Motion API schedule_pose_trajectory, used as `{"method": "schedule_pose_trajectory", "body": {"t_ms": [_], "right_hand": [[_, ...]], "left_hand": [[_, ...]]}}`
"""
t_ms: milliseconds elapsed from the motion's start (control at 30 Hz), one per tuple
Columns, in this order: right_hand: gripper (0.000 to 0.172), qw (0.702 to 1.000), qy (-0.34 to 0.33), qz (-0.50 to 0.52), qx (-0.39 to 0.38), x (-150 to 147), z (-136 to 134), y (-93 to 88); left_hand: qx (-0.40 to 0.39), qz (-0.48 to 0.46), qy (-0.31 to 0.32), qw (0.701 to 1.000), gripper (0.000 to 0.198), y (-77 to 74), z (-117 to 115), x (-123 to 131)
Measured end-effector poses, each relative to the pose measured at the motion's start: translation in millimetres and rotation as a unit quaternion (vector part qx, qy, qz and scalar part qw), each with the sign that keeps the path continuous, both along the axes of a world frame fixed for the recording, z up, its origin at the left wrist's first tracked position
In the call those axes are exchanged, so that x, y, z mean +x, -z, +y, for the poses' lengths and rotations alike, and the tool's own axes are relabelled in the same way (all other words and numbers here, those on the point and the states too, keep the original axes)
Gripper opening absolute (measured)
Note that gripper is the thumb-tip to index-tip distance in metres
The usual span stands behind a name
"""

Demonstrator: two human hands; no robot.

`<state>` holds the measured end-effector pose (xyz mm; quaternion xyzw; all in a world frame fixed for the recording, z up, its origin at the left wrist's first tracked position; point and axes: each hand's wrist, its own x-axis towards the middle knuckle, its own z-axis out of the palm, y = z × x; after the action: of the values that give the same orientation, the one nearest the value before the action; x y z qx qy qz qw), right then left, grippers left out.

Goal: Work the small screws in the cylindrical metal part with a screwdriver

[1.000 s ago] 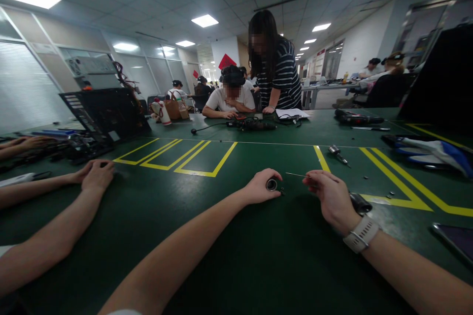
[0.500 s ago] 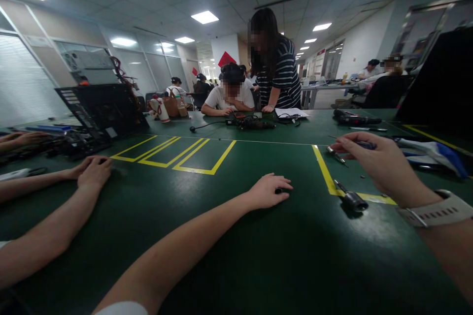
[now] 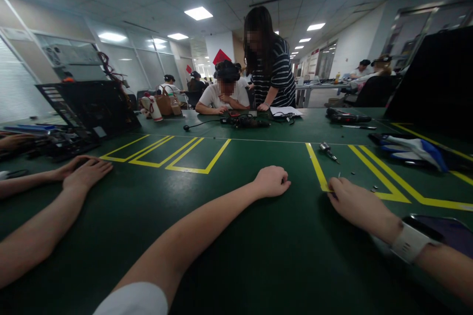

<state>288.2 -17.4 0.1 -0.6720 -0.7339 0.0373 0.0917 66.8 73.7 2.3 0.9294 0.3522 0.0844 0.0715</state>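
My left hand [image 3: 272,181] rests on the green table [image 3: 236,236] with its fingers curled in. A dark spot shows between them, but what they hold, if anything, is hidden. My right hand [image 3: 354,204] is low over the table by a yellow tape corner, fingers pinched together. A thin metal shaft [image 3: 339,175] sticks up at its fingertips; the rest of that item is covered by the hand. Beyond it lies a metal cylindrical piece with a narrow tip [image 3: 328,151]. Several tiny metal parts [image 3: 374,188] lie beside the hand.
Blue-and-white gloves [image 3: 416,150] lie at right, with a power drill [image 3: 347,115] farther back. A dark phone-like slab [image 3: 449,231] is near my right wrist. At left are a co-worker's hands [image 3: 84,172] and an opened computer case [image 3: 88,113]. People sit and stand across the table.
My right hand has come down and nearer, over where a metal cylinder with a shaft lay. My left fingers have curled in, hiding a small black round piece. The view has shifted slightly right.
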Motion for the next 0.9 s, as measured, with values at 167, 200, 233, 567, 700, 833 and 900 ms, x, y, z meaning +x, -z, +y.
{"method": "schedule_pose_trajectory", "body": {"t_ms": [167,200,233,567,700,833,900], "right_hand": [[0.024,0.998,-0.037,-0.023,0.041,-17.5,-33.1,11.5],[0.023,0.997,-0.045,-0.033,0.049,-21.9,-40.1,12.6],[0.023,0.996,-0.054,-0.042,0.053,-26.1,-47.0,13.6],[0.029,0.938,-0.151,-0.141,0.277,-30.0,-103.7,31.9],[0.030,0.937,-0.163,-0.133,0.280,-24.6,-107.4,37.5],[0.032,0.946,-0.161,-0.111,0.260,-23.4,-104.7,40.4],[0.035,0.949,-0.161,-0.104,0.249,-21.6,-103.4,42.2]], "left_hand": [[0.009,0.022,0.010,1.000,0.027,-0.3,12.2,33.5],[0.015,0.024,0.016,0.999,0.027,-0.3,14.1,42.2],[0.021,0.024,0.024,0.999,0.027,-0.5,15.7,51.4],[0.031,0.022,0.111,0.993,0.024,-0.8,15.6,126.2],[0.033,0.010,0.157,0.987,0.027,-0.3,13.3,132.3],[0.041,-0.001,0.163,0.986,0.036,0.0,13.1,130.6],[0.048,-0.008,0.173,0.984,0.039,0.0,13.6,128.3]]}}
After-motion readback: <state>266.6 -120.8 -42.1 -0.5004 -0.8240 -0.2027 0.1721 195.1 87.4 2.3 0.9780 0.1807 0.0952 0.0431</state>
